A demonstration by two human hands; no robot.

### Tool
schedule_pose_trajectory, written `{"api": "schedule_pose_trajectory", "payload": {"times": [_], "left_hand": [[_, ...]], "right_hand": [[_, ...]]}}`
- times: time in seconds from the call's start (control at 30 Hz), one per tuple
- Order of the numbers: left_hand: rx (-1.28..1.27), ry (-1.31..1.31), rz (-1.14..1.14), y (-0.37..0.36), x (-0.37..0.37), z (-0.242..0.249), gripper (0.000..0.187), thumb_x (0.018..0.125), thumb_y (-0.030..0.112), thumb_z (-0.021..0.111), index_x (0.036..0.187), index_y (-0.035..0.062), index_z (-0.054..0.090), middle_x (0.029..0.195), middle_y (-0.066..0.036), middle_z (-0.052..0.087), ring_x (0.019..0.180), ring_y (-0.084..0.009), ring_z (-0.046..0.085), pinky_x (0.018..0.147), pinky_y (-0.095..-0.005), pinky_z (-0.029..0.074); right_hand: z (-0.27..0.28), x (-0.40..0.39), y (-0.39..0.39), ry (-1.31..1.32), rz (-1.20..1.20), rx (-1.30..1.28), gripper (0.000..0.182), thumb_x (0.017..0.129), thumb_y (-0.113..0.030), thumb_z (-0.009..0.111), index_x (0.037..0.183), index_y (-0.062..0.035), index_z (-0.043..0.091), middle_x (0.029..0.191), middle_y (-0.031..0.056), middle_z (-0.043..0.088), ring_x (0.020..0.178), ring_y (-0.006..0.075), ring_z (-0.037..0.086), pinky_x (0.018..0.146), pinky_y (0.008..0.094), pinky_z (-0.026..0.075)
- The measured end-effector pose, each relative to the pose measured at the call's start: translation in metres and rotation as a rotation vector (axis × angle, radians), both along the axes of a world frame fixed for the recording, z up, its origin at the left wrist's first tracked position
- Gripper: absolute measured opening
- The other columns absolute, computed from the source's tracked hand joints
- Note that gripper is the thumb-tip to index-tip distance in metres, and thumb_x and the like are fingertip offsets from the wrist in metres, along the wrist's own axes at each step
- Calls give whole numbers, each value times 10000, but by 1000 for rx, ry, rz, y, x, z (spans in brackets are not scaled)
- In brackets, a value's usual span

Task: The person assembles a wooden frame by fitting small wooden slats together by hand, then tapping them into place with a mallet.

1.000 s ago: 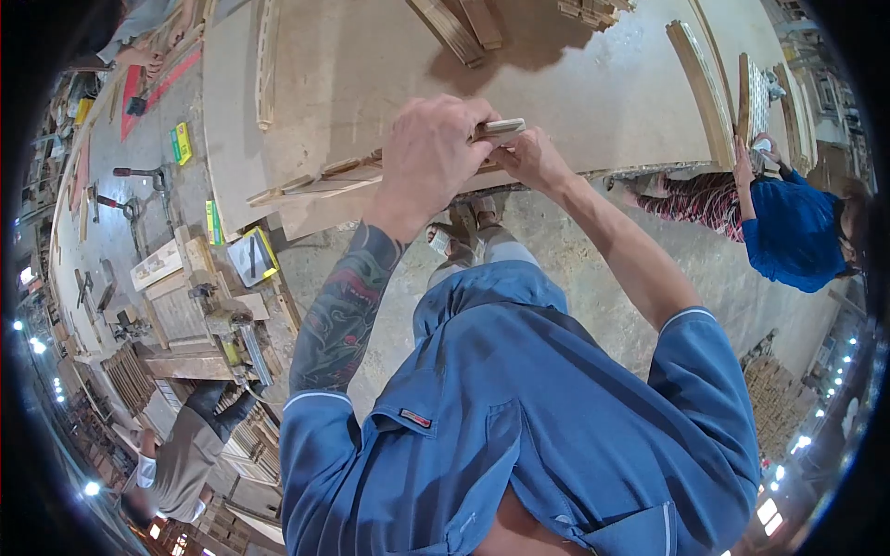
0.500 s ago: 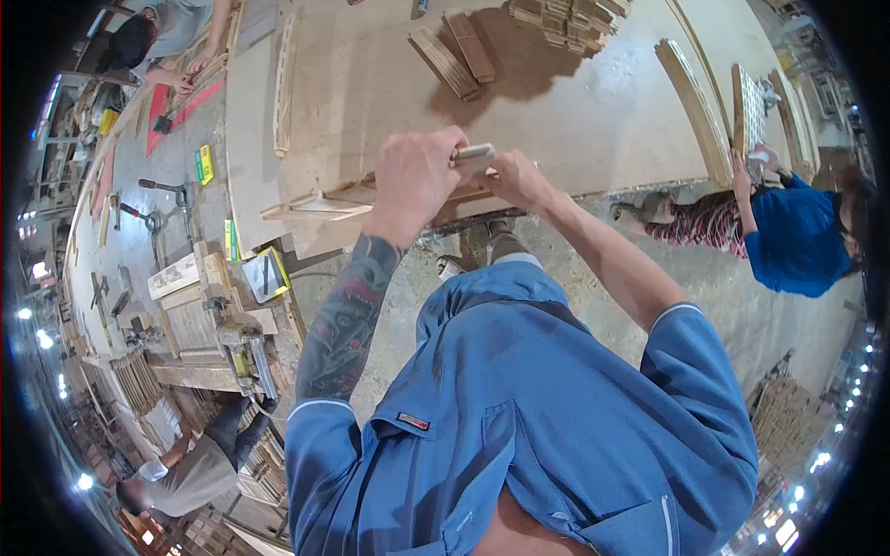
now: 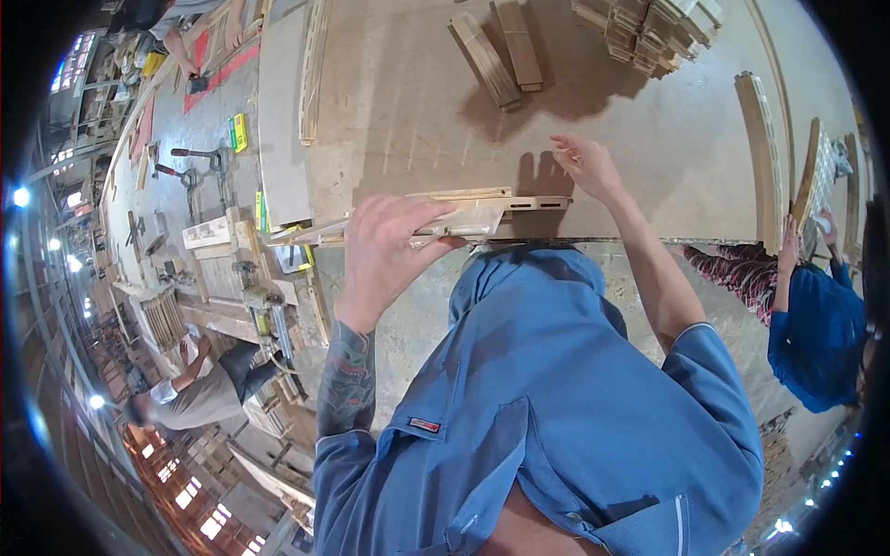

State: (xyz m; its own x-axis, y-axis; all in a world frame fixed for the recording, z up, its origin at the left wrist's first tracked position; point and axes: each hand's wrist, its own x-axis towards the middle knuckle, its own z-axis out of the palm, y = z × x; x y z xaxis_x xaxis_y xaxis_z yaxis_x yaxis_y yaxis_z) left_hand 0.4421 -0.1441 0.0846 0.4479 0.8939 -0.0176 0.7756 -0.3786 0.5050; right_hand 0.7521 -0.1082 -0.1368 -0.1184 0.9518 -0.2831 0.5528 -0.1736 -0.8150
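Note:
My left hand (image 3: 394, 236) is closed around a pale flat wooden strip (image 3: 477, 221) close to the table's front edge. Its thumb lies below and the fingers above. Beneath and beside that strip lie slotted wooden slats (image 3: 542, 203), running left to right; my palm hides part of them. Up and to the right, my right hand (image 3: 586, 165) is over the table with its fingers stretched out and apart, holding nothing visible. Its shadow falls on the tabletop, near the right end of the slats.
Two short boards (image 3: 485, 63) and a stack of wood pieces (image 3: 654, 32) lie farther back on the table (image 3: 408, 102). Long slats (image 3: 762, 157) rest at the right, near a co-worker in blue (image 3: 816, 334). Clamps (image 3: 209, 162) lie on the left; other people work there.
My right hand has let go and moved up and right, away from my left hand. My left hand has come down with the strip, and the view has shifted.

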Motion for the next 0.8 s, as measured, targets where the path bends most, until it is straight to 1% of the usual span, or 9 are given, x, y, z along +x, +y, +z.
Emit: {"api": "schedule_pose_trajectory", "payload": {"times": [0.2, 0.27, 0.3, 0.33, 0.5, 0.63, 0.7, 0.73, 0.8], "left_hand": [[6, 62, -25, 1, 2, 9, 283, 665, 163, 855, 931, 133, 766, 960, -33, 748, 944, -225, 683, 969, -416, 468], [17, 56, -26, 1, 4, 10, 279, 659, 144, 852, 923, 132, 762, 949, -26, 745, 947, -222, 684, 979, -420, 469], [10, 55, -28, 0, 5, 10, 276, 653, 125, 848, 914, 131, 759, 938, -19, 742, 949, -218, 684, 990, -423, 471], [12, 49, -25, -1, 6, 9, 276, 653, 125, 848, 914, 131, 759, 938, -19, 742, 949, -218, 684, 990, -423, 471], [-25, 14, 3, -3, 8, 10, 282, 626, 84, 838, 892, 117, 751, 927, -8, 741, 918, -211, 685, 866, -397, 510], [14, 15, 6, -7, 8, 9, 292, 613, 87, 843, 887, 127, 751, 934, -14, 743, 901, -215, 687, 832, -383, 510], [41, 6, 27, -8, 6, 7, 296, 611, 99, 848, 889, 133, 751, 927, -18, 745, 889, -220, 686, 817, -366, 507], [41, 1, 23, -9, 4, 5, 296, 611, 99, 848, 889, 133, 751, 927, -18, 745, 889, -220, 686, 817, -366, 507], [115, -49, 12, -9, 1, -3, 298, 604, 107, 858, 882, 141, 755, 917, -18, 747, 864, -228, 690, 792, -363, 510]], "right_hand": [[2, -22, 40, 34, -40, -39, 298, 910, -205, 661, 1189, -104, 691, 1140, 125, 708, 1020, 280, 689, 865, 387, 547], [7, -36, 62, -241, -123, 309, 270, 911, -220, 667, 1158, -120, 713, 1149, 82, 710, 1127, 250, 643, 906, 370, 527], [14, -44, 77, -162, -138, 214, 328, 907, -278, 671, 1181, -100, 698, 1284, 98, 644, 1279, 293, 530, 1046, 395, 449], [12, -56, 90, -167, -135, 217, 328, 907, -278, 671, 1181, -100, 698, 1284, 98, 644, 1279, 293, 530, 1046, 395, 449], [-22, -118, 144, -749, -52, 441, 604, 899, -347, 652, 1384, -22, 500, 1503, 201, 412, 1384, 433, 356, 1206, 479, 237], [-10, -131, 145, -742, -70, 411, 648, 881, -297, 665, 1435, -46, 445, 1431, 215, 495, 1376, 386, 405, 1182, 474, 279], [9, -119, 136, -326, -46, 40, 664, 830, -284, 715, 1406, -55, 475, 1249, 186, 623, 1268, 356, 531, 1107, 478, 382], [5, -113, 122, -331, -49, 39, 664, 830, -284, 715, 1406, -55, 475, 1249, 186, 623, 1268, 356, 531, 1107, 478, 382], [-4, -95, 90, -10, -238, 119, 594, 768, -255, 776, 1285, -59, 558, 1014, 140, 671, 1018, 310, 650, 942, 439, 498]]}}
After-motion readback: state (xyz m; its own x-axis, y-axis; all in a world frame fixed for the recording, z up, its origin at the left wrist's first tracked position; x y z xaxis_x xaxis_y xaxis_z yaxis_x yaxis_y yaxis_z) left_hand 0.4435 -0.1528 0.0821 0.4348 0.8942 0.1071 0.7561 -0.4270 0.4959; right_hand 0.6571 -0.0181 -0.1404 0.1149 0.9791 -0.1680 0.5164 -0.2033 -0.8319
